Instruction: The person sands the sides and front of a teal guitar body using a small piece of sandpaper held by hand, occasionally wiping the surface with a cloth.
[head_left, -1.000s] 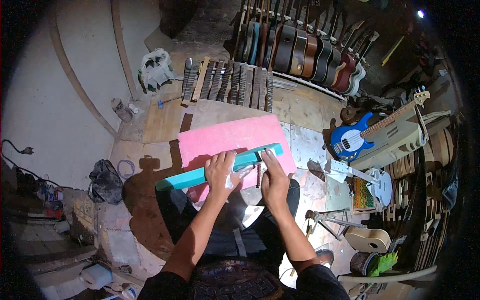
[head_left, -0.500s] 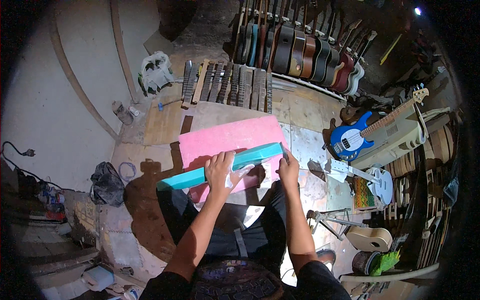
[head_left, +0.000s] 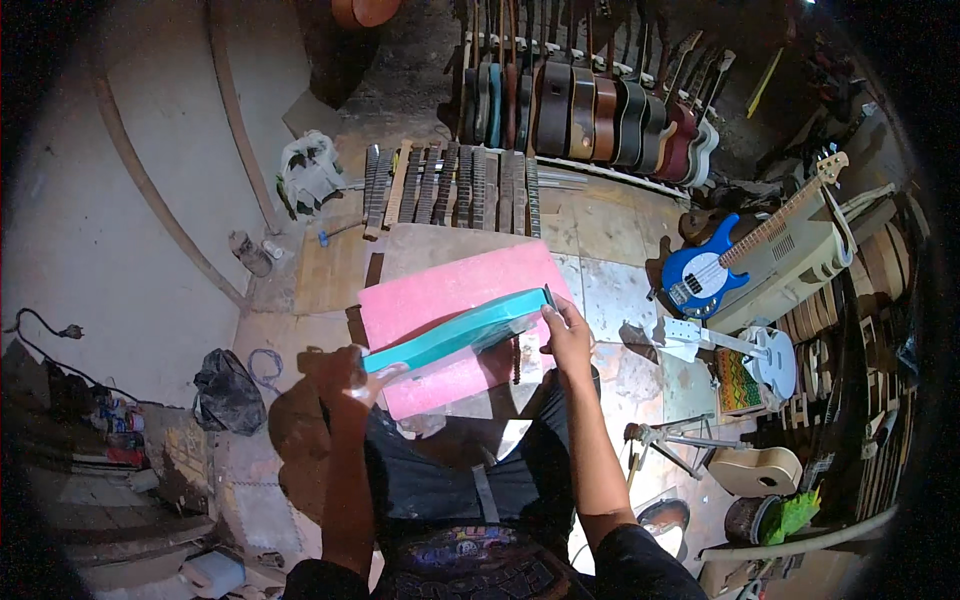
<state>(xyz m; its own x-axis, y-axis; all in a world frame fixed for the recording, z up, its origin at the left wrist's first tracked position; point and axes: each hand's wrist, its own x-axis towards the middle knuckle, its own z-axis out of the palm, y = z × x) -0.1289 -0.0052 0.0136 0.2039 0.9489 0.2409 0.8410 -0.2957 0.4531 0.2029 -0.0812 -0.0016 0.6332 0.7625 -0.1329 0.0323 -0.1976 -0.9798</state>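
Note:
A teal guitar body (head_left: 450, 332), seen along its curved edge, is tilted up over a pink foam block (head_left: 440, 278). My left hand (head_left: 350, 380), in shadow and a little blurred, grips its left end. Whitish patches show at that hand's fingers and palm; I cannot tell whether they are dust or a thin sheet. At the right end, my right hand (head_left: 567, 340) is closed on the body with the thumb near the top corner. The body's underside is hidden, and its lower edge hangs over the block's near part.
Fretted necks (head_left: 450, 185) lie in a row beyond the pink block. Acoustic guitars (head_left: 590, 115) stand on a rack behind them. To the right are a blue bass (head_left: 705, 270) and a white guitar (head_left: 770, 362). A black plastic bag (head_left: 230, 390) sits on the left.
My left hand has moved from the middle of the teal body to its left end. The body has turned, showing more of its curved side. My right hand stays at the right end.

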